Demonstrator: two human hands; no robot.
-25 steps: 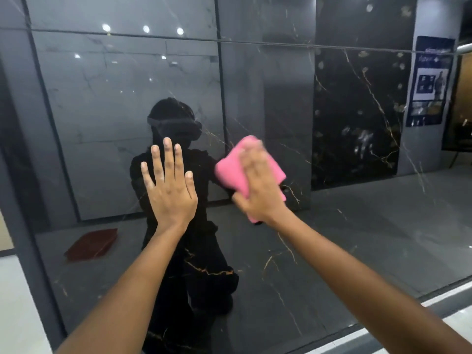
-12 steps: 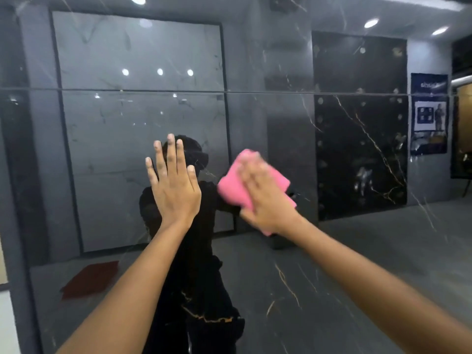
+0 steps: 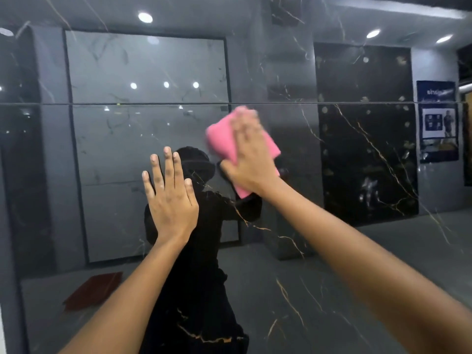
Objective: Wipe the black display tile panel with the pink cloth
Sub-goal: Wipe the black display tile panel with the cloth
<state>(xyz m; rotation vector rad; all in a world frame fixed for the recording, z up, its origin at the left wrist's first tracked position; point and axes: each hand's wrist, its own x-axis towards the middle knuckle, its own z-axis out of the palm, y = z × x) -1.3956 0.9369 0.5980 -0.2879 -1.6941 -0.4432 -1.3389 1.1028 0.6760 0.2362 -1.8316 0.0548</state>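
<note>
The black display tile panel (image 3: 344,264) fills the view, glossy, with thin gold veins and a horizontal joint line across its upper part. My right hand (image 3: 251,159) presses the folded pink cloth (image 3: 222,139) flat against the panel just below that joint, right of centre. Part of the cloth is hidden under the palm. My left hand (image 3: 169,200) rests flat on the panel with fingers spread, lower and to the left of the cloth, holding nothing.
The glossy surface mirrors a showroom: a dark figure, ceiling spotlights, grey slabs, a blue poster at the right and a reddish mat on the floor. A lighter strip runs down the far left edge.
My right hand has slid the pink cloth up the panel toward the horizontal joint. The view has tilted upward, so the joint line sits lower. My left hand stays flat on the tile.
</note>
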